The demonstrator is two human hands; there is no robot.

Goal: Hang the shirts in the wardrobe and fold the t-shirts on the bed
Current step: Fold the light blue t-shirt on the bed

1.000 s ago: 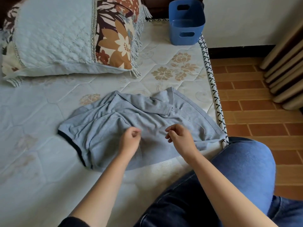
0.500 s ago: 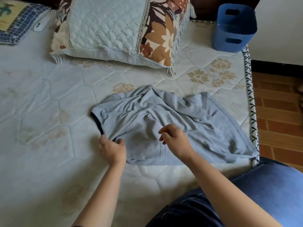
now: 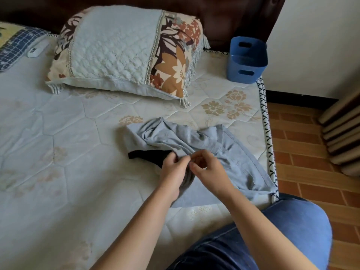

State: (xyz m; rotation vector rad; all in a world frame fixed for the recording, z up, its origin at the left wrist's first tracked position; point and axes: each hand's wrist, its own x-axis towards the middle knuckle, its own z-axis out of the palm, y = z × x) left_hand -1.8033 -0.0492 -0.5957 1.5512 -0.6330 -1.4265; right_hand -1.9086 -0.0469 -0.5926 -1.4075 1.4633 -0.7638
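Near bed edge (image 3: 269, 151), left hand (image 3: 173, 173), right hand (image 3: 209, 169), each grip pinching bunched t-shirt (image 3: 239, 164), mattress (image 3: 58, 172) spreading leftward

Both hands, left hand (image 3: 173, 173) and right hand (image 3: 209, 171), pinch the grey t-shirt (image 3: 194, 139) on the mattress (image 3: 58, 172).

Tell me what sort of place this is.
Most likely a bedroom in a home: a quilted mattress, a fringed pillow propped against a dark headboard, and a grey t-shirt lying on the mattress.
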